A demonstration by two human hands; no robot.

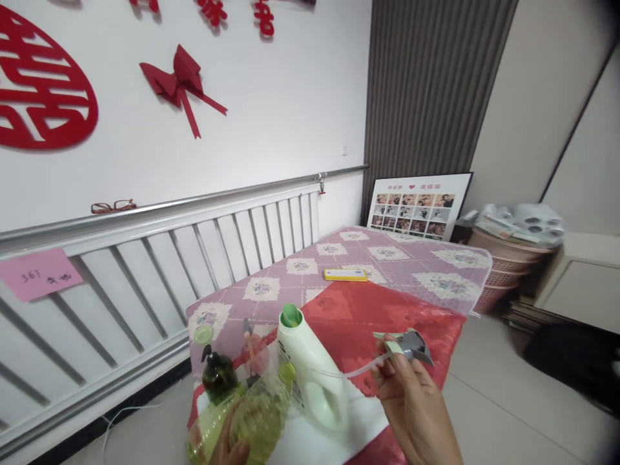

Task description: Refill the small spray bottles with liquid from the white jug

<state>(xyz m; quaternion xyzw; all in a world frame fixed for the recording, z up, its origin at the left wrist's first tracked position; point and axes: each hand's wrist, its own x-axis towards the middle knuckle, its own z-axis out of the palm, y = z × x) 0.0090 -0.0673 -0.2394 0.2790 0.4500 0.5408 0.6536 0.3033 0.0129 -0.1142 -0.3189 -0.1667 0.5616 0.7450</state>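
My left hand (230, 442) grips a clear plastic bottle of yellowish-green liquid (261, 416) at the bottom of the view; only a few fingers show. My right hand (411, 403) pinches a grey and green spray trigger head (409, 345), held up in the air, with its thin clear tube (339, 373) trailing left toward the bottles. A white jug with an open green neck (310, 361) stands between the hands on the red cloth (368, 316). A dark green pump bottle (217, 374) stands left of the jug, beside a second clear bottle with a green cap (206, 336).
A bed with a pink patterned cover (436, 265) carries a flat yellow box (345, 274). A white slatted headboard (194, 239) runs along the wall with glasses (113, 206) on top. A framed photo collage (419, 206), stacked pink baskets (504, 265) and a white cabinet (581, 278) stand at right.
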